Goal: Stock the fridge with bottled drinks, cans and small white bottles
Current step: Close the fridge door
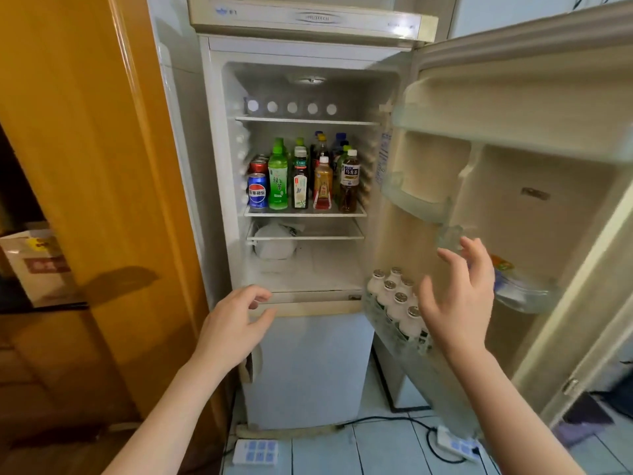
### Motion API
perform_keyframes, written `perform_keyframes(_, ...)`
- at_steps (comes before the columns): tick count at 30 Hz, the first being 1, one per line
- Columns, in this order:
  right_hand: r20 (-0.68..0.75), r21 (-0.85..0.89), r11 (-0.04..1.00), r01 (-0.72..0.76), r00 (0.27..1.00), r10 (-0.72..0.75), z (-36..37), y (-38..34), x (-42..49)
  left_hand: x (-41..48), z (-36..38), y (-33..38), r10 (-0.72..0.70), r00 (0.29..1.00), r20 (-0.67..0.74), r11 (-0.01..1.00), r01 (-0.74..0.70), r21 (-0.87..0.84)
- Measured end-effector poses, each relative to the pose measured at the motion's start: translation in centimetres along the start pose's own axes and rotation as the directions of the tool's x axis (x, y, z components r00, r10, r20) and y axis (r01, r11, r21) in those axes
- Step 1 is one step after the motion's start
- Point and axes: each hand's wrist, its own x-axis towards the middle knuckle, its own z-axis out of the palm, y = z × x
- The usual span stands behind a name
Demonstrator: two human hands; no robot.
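Note:
The white fridge (219, 138) stands with its door (513, 173) swung open to the right. Its middle shelf (305, 213) holds a blue cola can (257, 192), red cans (258, 165) behind it, a green tea bottle (277, 178) and several other bottled drinks (349, 181). Several small white bottles (394, 296) stand in the lower door rack (383, 323). My left hand (236, 325) hovers empty with fingers apart before the fridge's lower edge. In front of the door, just right of the white bottles, my right hand (455, 299) is raised, open and empty.
A white bag (274, 241) lies on the fridge's lower shelf. An orange wooden door (102, 166) stands at the left. Two power strips (255, 451) (459, 443) and a black cable (387, 419) lie on the tiled floor below. A clear packet (520, 286) sits in the door's right rack.

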Motion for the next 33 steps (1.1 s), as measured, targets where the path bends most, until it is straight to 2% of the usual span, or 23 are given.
perform_keyframes(8,-0.131,-0.246,0.969,-0.020,0.991,-0.013,-3.4,-3.0,-4.4,-2.4,-0.8,-0.4,0.050,0.999,0.009,0.996,-0.050,-0.068)
perform_keyframes(12,-0.138,-0.240,0.962,-0.134,0.985,0.102,-4.3,-4.6,-5.5,-3.3,-1.6,-0.5,0.068,0.998,0.005,0.992,-0.067,-0.106)
perform_keyframes(15,-0.118,-0.224,0.968,-0.114,0.989,0.089,-4.2,-6.3,-6.2,-3.6,-2.1,-0.8,0.063,0.998,0.000,0.990,-0.063,-0.123)
perform_keyframes(21,-0.103,-0.035,0.999,-0.011,0.995,0.007,-2.8,-9.7,-7.6,-3.8,-3.0,-1.9,0.045,0.999,0.003,0.988,-0.044,-0.148)
perform_keyframes(25,-0.005,0.102,0.995,0.020,1.000,-0.019,-1.8,-11.4,-8.5,-4.0,-3.1,-2.1,0.044,0.999,0.003,0.986,-0.043,-0.161)
perform_keyframes(29,0.095,0.282,0.959,-0.022,0.995,-0.005,-1.4,-13.0,-8.4,-4.1,-2.9,-2.1,0.055,0.998,0.006,0.979,-0.053,-0.199)
perform_keyframes(33,0.104,0.373,0.927,-0.047,0.995,0.009,-1.4,-11.9,-7.2,-3.9,-2.3,-2.1,0.047,0.999,0.022,0.970,-0.040,-0.242)
